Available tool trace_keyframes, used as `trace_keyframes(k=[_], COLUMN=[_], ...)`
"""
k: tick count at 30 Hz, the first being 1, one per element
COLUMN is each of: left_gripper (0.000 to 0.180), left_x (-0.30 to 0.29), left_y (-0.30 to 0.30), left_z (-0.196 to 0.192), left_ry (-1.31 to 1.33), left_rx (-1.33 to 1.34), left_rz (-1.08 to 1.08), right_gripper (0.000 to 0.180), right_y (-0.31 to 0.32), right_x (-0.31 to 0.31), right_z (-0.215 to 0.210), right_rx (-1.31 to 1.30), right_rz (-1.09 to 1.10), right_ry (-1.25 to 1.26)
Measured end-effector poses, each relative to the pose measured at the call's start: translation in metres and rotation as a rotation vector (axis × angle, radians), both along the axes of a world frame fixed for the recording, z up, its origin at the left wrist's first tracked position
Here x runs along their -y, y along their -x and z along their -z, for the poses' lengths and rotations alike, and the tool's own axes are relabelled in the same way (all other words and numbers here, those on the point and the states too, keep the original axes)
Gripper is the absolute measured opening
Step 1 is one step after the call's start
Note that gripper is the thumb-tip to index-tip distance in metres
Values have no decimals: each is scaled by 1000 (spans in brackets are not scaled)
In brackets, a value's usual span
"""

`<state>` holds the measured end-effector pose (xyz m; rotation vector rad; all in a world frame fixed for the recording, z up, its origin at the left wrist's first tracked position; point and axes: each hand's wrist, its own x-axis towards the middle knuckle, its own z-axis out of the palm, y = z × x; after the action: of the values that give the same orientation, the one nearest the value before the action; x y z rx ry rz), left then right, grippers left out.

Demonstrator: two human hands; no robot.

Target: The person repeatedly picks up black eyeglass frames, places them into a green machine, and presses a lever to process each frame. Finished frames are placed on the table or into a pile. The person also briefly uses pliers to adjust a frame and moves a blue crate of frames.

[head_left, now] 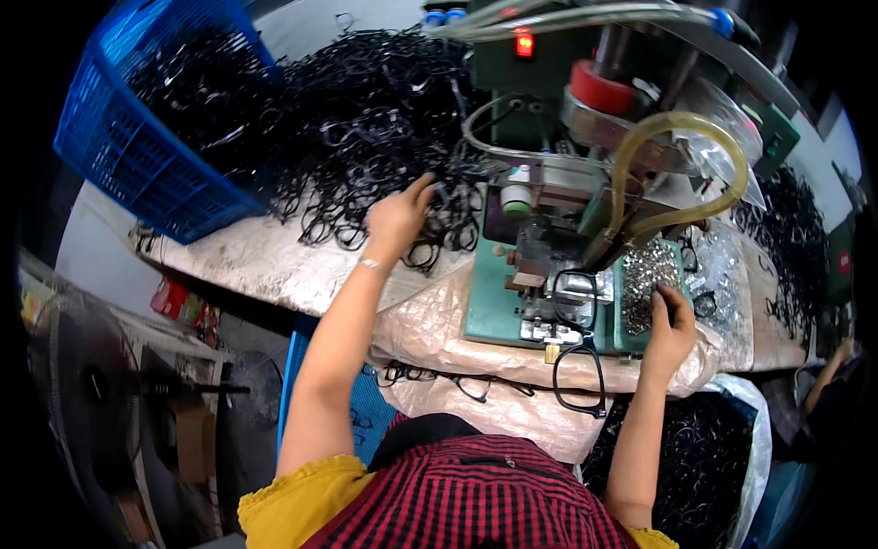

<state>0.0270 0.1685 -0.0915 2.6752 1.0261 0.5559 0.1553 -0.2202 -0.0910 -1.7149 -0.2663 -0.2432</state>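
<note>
Mostly tangled black frames (glossy plastic)

Workbench with a pale, worn top — bearing a blue plastic crate at its far left, a sprawling heap of black spectacle frames beside it, a green press machine on crumpled plastic sheeting, and further black frames at right.

light: bright, even overhead | glare: plastic sheet | edges: dark fisheye vignette, bent lines | focus: slightly soft
</note>
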Motion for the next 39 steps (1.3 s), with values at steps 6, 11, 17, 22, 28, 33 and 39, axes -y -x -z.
trace_keyframes(k=[6, 11, 17, 22, 28, 33, 39], left_gripper=[55, 41, 35, 23, 21, 19, 18], left_x=[-7, 28, 144, 153, 198, 224, 223], left_y=[25, 36, 48, 27, 54, 28, 23], left_z=[-25, 3, -101, -160, -132, -88, -85], left_ry=[11, 571, 899, 342, 1531, 2195, 2234], left_rx=[28, 720, 1163, 955, 447, 280, 389], left_rz=[-1, 149, 658, 728, 817, 586, 606], right_gripper=[16, 33, 47, 51, 38, 26, 16], right_y=[24, 34, 40, 62, 40, -12, -15], right_x=[-13, -70, -71, -80, -40, 3, 7], right_z=[-61, -64, -72, -95, -81, -21, 6], right_rx=[260, 98, -43, -255, 102, 357, 495], right_rz=[-371, -351, -461, -492, -539, 1, 48], right_ry=[111, -223, -367, -532, -36, 780, 673])
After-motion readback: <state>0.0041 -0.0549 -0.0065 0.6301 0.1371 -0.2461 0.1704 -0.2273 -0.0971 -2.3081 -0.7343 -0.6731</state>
